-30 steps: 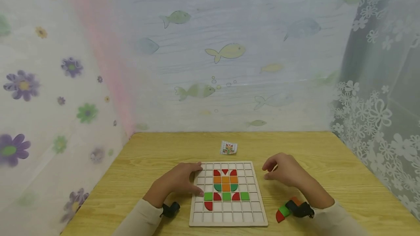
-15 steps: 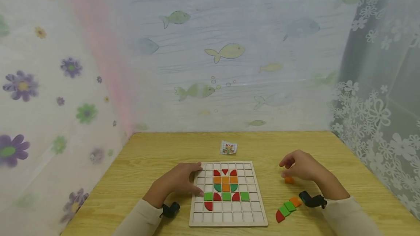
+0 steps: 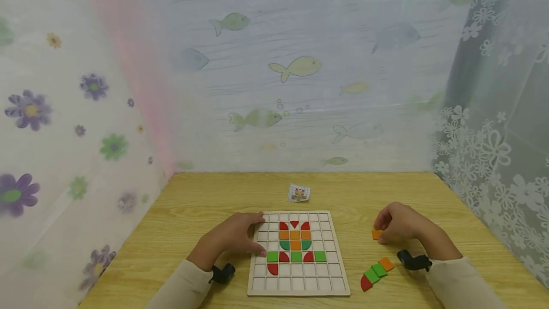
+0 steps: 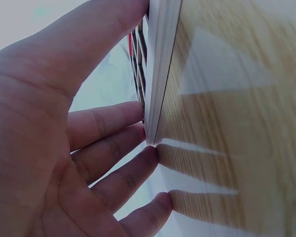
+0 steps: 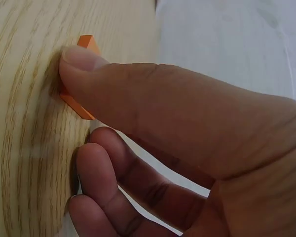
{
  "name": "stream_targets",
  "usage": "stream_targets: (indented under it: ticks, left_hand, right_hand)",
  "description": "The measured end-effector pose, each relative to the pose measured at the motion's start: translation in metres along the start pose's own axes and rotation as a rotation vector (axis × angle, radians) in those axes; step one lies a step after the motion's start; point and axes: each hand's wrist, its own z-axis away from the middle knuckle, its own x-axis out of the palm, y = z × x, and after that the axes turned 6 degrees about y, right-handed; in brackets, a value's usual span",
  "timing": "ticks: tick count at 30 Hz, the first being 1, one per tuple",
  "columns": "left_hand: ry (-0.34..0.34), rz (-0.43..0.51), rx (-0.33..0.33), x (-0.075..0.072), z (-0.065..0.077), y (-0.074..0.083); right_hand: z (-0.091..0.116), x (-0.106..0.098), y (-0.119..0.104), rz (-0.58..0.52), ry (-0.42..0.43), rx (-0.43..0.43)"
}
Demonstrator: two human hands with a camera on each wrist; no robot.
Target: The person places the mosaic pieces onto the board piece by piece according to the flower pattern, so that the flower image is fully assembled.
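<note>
My left hand (image 3: 233,235) rests along the left edge of a white gridded board (image 3: 300,287), thumb and fingers spread and fairly straight. Up close in the left wrist view, fingertips touch the board's side (image 4: 160,64) and the table. Red, orange and green pattern tiles form a flower-like figure on the grid, with a red quarter-circle tile (image 3: 272,269) lowest at left. To the right of the board, my right hand (image 3: 401,225) pinches a small orange tile (image 3: 375,235) at the tabletop. The right wrist view has the thumb across this orange tile (image 5: 79,107), its far side hidden.
Nearer the front right lies a slanting row of loose tiles: an orange square (image 3: 386,264), two green squares (image 3: 372,275) and a red quarter-circle (image 3: 366,283). Behind the board is a small pattern card (image 3: 299,193). Fish-printed curtain (image 3: 266,147) borders the wooden table's far edge.
My right hand has moved right, away from the board, and down to the orange tile, which its fingers now grip. The loose row is uncovered. My left hand has stayed put.
</note>
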Motion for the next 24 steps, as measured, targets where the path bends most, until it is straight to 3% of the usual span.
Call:
stream_targets:
  ticks: [24]
  left_hand:
    - [0.003,0.005,-0.003,-0.001,0.0013,0.002]
  right_hand:
    - [-0.0022,0.0026,-0.0007,0.011,0.014,-0.02]
